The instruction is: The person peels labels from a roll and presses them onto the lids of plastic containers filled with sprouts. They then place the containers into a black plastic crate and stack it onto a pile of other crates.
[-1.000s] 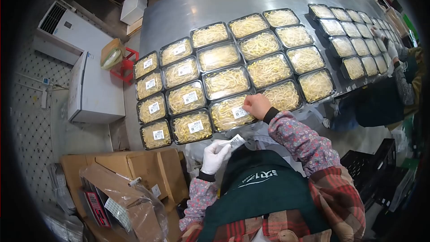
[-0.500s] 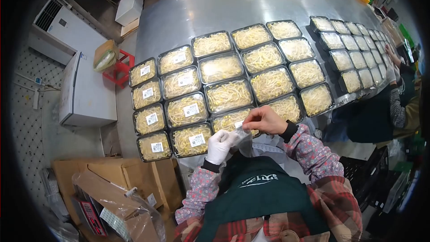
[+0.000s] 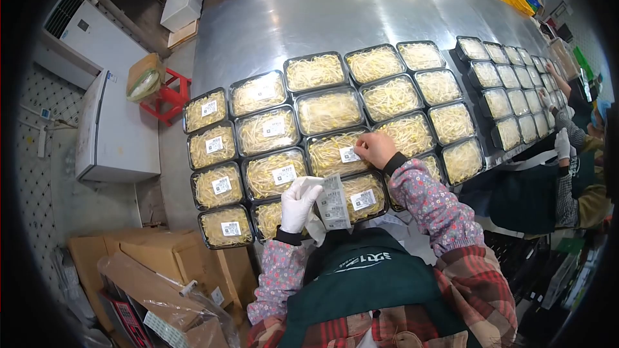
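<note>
Right hand [image 3: 376, 149], fingers together, presses label [image 3: 349, 154] onto tray [image 3: 330, 149]; left hand [image 3: 300, 203] fingers clamp label strip [image 3: 334, 203]; bare table [image 3: 335, 13] beyond.

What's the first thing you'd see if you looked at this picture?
First, the big block of sprout trays on the shiny metal table. Then the hands: the white-gloved left hand holds a strip of labels, and the bare right hand presses on a tray in the middle.

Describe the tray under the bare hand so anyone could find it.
On the steel table, take the third tray column from the left. The tray is second from the near edge, the only one with the right hand on its label.
</note>
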The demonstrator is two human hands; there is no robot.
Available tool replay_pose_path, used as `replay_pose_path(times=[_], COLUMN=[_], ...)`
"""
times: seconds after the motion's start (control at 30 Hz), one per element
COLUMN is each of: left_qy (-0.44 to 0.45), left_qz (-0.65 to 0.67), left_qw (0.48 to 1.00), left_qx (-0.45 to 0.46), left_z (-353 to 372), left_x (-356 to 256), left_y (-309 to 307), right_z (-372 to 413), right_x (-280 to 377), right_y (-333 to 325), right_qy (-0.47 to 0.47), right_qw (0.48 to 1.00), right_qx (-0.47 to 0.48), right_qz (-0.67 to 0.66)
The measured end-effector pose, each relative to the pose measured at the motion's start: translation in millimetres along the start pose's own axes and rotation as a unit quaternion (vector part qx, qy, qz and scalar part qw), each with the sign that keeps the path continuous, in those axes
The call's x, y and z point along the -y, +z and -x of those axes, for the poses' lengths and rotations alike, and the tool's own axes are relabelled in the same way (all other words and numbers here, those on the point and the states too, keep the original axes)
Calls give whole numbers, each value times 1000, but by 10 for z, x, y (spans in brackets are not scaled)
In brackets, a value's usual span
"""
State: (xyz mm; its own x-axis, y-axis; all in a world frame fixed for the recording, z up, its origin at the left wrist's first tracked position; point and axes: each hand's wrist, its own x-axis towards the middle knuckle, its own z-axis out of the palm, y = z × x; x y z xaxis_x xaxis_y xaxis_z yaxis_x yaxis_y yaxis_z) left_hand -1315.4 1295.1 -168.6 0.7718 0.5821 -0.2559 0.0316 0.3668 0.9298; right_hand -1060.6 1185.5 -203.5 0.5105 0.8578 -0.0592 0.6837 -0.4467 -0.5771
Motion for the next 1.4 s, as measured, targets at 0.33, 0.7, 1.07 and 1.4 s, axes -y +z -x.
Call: replay_pose_path(times=[0.33,0.7,1.07,1.4], left_qy=[-30,-78,-18,117], left_qz=[101,119,256,8], left_qw=[992,987,959,993], left_qx=[-69,-80,-118,-30], left_z=[-348,-367,-595,-900], left_x=[141,183,-108,-352], left_y=[281,290,378,665], right_z=[262,-1174,-962,-427], right_x=[629,-172,22,467], right_y=[-566,-202,-499,-500], right_qy=[78,0,2,-107], right_qw=[899,982,972,912], right_qx=[201,2,27,64], right_qz=[-382,-188,-232,-390])
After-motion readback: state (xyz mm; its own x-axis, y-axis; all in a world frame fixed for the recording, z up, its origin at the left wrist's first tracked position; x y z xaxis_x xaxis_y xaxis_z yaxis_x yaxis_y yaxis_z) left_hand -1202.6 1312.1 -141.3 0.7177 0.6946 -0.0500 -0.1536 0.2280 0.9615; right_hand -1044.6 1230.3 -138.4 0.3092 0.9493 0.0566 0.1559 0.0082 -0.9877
